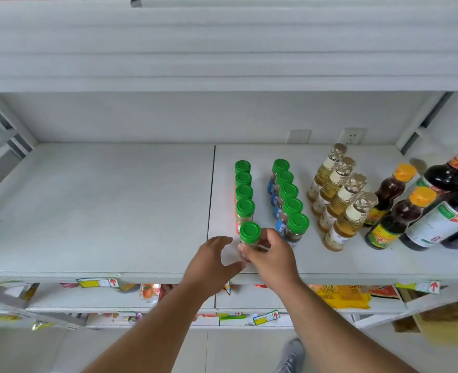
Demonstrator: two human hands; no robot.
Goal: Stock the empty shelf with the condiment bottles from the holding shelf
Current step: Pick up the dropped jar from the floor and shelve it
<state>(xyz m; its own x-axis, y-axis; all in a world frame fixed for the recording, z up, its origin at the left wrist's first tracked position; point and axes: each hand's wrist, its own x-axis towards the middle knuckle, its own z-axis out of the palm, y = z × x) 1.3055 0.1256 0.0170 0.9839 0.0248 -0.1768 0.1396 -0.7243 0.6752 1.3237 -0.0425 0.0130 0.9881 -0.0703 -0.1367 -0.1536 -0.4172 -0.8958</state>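
Note:
A small green-capped spice jar point(250, 235) stands near the front edge of the white shelf point(101, 211), at the front of a row of green-capped jars with orange labels point(243, 192). My right hand point(272, 254) is shut around its body. My left hand point(213, 261) hovers just left of the jar, fingers apart, holding nothing. A second row of green-capped jars with blue labels point(288, 196) stands to the right.
Right of the jars stand a row of golden oil bottles point(339, 197), orange-capped dark sauce bottles point(394, 208) and large dark soy bottles point(448, 200). The shelf's left half is bare. Lower shelves hold packets and price tags point(99, 282). A shoe point(292, 354) is below.

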